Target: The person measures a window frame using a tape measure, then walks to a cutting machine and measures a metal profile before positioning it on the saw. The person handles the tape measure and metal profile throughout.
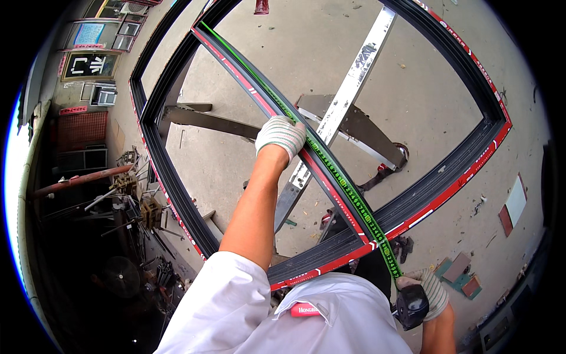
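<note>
A large black frame with red protective film [439,192] lies before me, split by a crossbar [236,72] running from far left to near right. Along that bar stretches a bright green tape blade [342,182] with black markings. My left hand [282,140], in a striped knit glove, is closed over the crossbar beside the blade, its fingertips partly hidden. At the near right, beyond the frame's edge, my gloved right hand [437,295] grips the black tape measure case [412,305]. The blade comes out of it over the near rail.
Beneath the frame are a white, paint-worn beam [354,79] and dark metal supports [218,122]. Scrap and metal bars [127,203] crowd the left side. Coloured boards [457,268] lie on the concrete floor at right. Framed panels [89,65] stand at the far left.
</note>
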`<move>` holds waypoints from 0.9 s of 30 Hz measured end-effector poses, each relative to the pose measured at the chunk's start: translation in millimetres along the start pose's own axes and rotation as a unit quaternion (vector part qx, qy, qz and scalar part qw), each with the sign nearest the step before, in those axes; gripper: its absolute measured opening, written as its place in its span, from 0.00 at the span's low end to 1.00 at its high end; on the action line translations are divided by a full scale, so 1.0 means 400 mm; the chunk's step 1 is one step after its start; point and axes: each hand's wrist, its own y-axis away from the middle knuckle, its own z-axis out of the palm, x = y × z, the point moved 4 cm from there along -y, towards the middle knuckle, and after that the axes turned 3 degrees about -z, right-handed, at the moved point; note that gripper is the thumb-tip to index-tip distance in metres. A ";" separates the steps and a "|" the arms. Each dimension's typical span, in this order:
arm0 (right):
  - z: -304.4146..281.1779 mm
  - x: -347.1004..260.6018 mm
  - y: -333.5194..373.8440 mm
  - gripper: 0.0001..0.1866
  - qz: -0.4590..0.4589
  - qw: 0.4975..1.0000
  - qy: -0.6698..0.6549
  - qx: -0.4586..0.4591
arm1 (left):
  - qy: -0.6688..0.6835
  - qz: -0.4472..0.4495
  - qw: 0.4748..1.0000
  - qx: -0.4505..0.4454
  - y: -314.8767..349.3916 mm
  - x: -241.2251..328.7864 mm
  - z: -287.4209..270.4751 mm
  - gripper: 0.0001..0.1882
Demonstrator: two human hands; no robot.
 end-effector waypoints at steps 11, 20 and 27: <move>-0.028 -0.006 -0.006 0.10 -0.009 1.000 0.017 0.008 | 0.055 -0.009 0.998 0.011 0.013 -0.010 0.005 0.22; -0.026 -0.006 -0.001 0.10 -0.030 0.999 0.018 0.002 | 0.086 -0.013 0.996 0.019 0.004 -0.033 0.005 0.20; -0.010 -0.027 0.015 0.10 -0.023 0.999 0.019 -0.016 | 0.080 0.002 0.997 0.007 -0.022 -0.010 0.027 0.20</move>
